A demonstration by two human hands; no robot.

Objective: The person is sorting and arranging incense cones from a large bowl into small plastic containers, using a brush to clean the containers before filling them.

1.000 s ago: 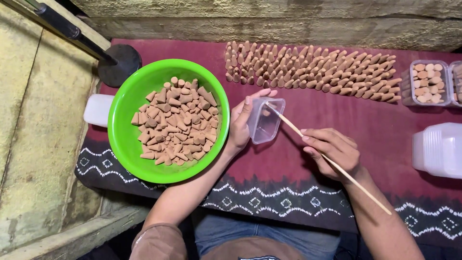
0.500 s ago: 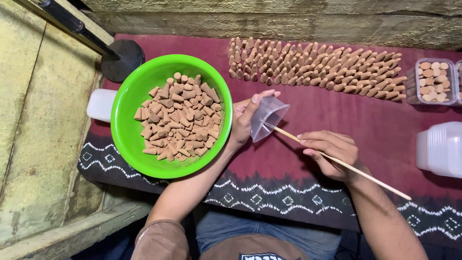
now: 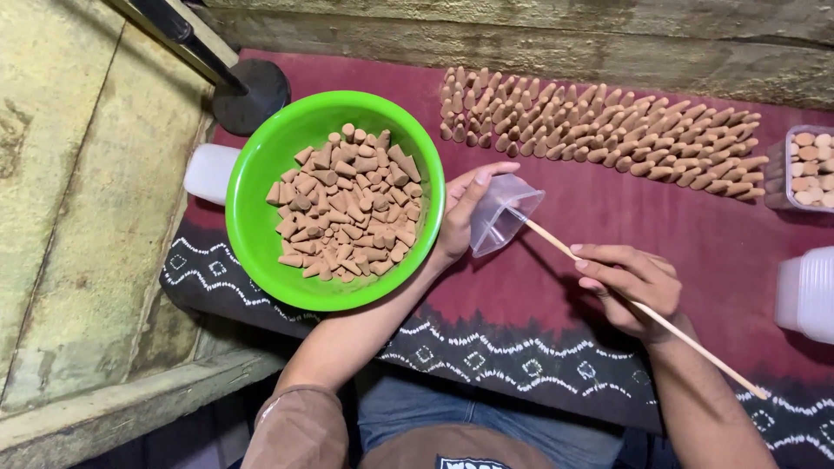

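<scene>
Near the middle of the frame our left hand (image 3: 462, 214) holds a small clear plastic container (image 3: 504, 214), tilted, with the thumb and fingers curled around its left side. Our right hand (image 3: 630, 287), at centre right, pinches a thin wooden stick (image 3: 645, 310) between thumb and fingers; the stick runs diagonally from the lower right of the frame up to the container, where its tip sits inside the open mouth. Just left of the left hand a bright green bowl (image 3: 261, 182) rests on the dark red patterned cloth (image 3: 573, 200), filled with a loose heap of brown incense cones (image 3: 346, 207). Across the upper right of the frame, more incense cones stand in rows (image 3: 599, 130) on the cloth. At the right edge we see a clear box of cones (image 3: 808, 169) and, below it, a stack of white lids (image 3: 808, 295). A white container (image 3: 208, 172) peeks out left of the bowl.
</scene>
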